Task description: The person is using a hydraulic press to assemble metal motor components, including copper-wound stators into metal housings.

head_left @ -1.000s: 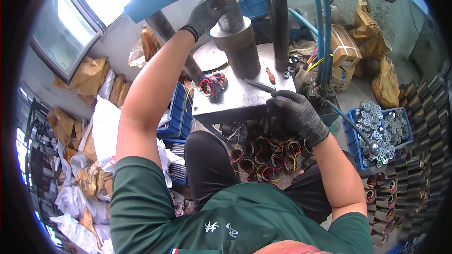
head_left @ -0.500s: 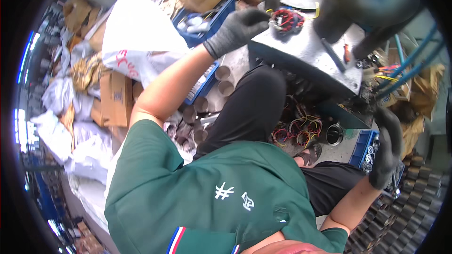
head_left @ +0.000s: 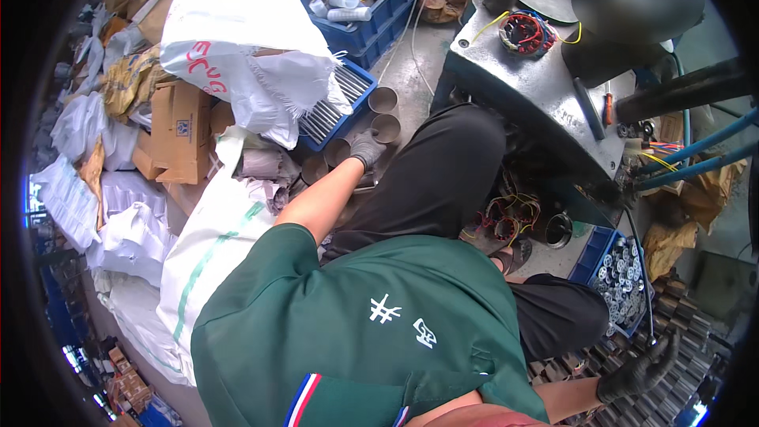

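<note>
My left hand (head_left: 367, 149), in a grey glove, is down by the floor beside my knee. Its fingers are closed at the rim of an open metal cylinder (head_left: 386, 128), partly hiding it. Another metal cylinder (head_left: 383, 100) stands just beyond, and more are close to the wrist. At the lower right, my right hand (head_left: 642, 370) wears a dark glove and holds nothing, fingers stretched apart above rows of stacked dark metal pieces (head_left: 680, 324). A wound copper stator (head_left: 528, 34) with red lacing and yellow leads sits on the metal machine table (head_left: 506, 71).
A dark bar (head_left: 589, 108) and a red-handled screwdriver (head_left: 608, 108) lie on the machine table. Blue bins hold metal rods (head_left: 336, 103) and round metal parts (head_left: 622, 277). White sacks (head_left: 237, 39) and a cardboard box (head_left: 180, 130) crowd the left. Wired stators (head_left: 506, 217) lie under the table.
My left hand has left the stator on the table and come down to the cylinders. My right hand has moved down and back from the table's right side to the stacked metal pieces.
</note>
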`<state>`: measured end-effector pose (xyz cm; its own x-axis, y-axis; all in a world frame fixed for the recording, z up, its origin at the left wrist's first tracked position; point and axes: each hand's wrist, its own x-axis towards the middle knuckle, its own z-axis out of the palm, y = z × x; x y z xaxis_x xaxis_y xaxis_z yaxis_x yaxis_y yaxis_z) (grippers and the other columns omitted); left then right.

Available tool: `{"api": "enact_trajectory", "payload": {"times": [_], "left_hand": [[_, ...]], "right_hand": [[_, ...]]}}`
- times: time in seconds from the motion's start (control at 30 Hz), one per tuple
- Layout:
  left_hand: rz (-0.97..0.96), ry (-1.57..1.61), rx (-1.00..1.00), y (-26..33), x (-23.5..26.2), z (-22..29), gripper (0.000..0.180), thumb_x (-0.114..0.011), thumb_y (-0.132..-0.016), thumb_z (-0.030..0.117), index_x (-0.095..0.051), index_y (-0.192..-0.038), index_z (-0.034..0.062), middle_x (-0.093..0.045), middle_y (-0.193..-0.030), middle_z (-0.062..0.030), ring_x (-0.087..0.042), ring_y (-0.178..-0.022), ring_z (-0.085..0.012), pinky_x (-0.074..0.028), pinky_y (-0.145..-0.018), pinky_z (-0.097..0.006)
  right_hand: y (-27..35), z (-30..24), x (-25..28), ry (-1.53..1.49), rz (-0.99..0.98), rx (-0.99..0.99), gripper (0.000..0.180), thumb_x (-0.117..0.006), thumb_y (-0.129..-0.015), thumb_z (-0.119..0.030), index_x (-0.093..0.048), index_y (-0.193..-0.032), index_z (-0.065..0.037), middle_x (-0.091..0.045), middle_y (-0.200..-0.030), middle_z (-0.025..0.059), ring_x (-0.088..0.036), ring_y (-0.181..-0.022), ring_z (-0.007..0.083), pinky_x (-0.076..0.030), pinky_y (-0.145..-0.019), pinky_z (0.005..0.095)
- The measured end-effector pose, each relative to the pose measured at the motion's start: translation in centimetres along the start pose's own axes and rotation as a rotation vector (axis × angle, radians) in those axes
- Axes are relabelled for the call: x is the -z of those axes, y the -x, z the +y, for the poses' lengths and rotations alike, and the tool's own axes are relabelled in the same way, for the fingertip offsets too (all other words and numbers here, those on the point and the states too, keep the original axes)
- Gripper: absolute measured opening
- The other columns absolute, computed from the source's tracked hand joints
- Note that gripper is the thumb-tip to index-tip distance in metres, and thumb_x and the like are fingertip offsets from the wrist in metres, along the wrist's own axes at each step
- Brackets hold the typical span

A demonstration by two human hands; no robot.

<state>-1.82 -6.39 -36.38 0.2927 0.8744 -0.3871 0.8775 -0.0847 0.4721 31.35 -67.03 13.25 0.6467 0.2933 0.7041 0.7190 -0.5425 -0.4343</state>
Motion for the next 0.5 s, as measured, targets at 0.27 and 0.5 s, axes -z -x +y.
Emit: {"api": "enact_trajectory", "payload": {"times": [0.27,0.5], "left_hand": [[0.110,0.072,-0.188,0.5,-0.4,0.5,0.035,-0.086,-0.082,0.029,-0.079,-0.103,0.0019,-0.064,-0.139,-0.0227,-0.069,-0.117,-0.0411,-0.055,-0.100,-0.049],[0.310,0.310,-0.211,3.3,4.3,1.5,0.032,-0.089,-0.084,0.021,-0.073,-0.104,0.0016,-0.072,-0.110,-0.0143,-0.069,-0.098,-0.0280,-0.056,-0.092,-0.040]], "right_hand": [[2.4,2.2,-5.1,-0.175,0.301,-0.220,0.034,-0.054,-0.116,-0.015,-0.057,-0.144,0.004,-0.066,-0.139,0.0200,-0.069,-0.122,0.0276,-0.062,-0.100,0.0377],[-7.7,7.0,-8.8,0.415,0.537,0.236,0.025,-0.057,-0.112,-0.007,-0.058,-0.130,0.010,-0.066,-0.120,0.0202,-0.075,-0.104,0.0282,-0.071,-0.084,0.0334]]}}
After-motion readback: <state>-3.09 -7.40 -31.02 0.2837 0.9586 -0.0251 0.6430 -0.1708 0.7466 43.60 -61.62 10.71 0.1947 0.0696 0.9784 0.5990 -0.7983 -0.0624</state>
